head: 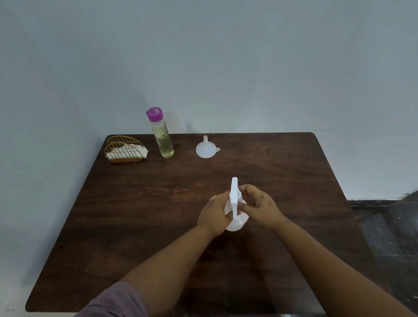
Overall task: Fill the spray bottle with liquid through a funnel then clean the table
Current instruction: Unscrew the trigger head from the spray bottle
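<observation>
Hands are meeting at frame centre: left hand [213, 213] gripping the white spray bottle [236, 221], right hand [261, 207] pinching its spray head [234, 192], no writing legible.

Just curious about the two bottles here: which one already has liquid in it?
The tall clear bottle with the purple cap, standing by the napkin holder, holds yellowish liquid. The white spray bottle in both hands shows none.

napkin holder [125, 150] left | bottle [162, 136] | funnel [206, 147] right | spray bottle [235, 208] nearer
</observation>
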